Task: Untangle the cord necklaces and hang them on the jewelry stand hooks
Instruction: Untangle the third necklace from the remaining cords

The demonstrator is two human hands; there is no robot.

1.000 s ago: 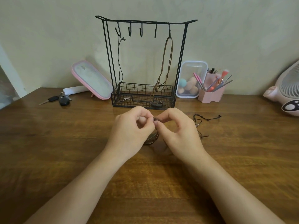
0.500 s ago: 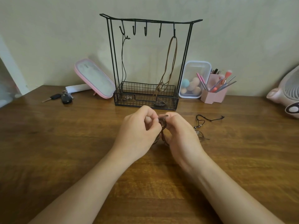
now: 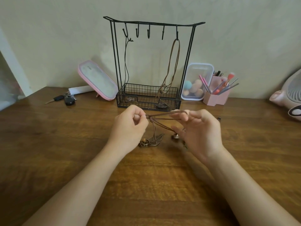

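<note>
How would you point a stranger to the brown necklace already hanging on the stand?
Find the black wire stand at the back of the wooden table. On its rightmost hook hangs the brown necklace, a long loop dropping into the basket. The only other hung piece, on the leftmost hook, is a thin black cord.

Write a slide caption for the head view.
Left hand and right hand stretch a knotted brown cord necklace above a wooden table, before a black wire jewelry stand.
</note>
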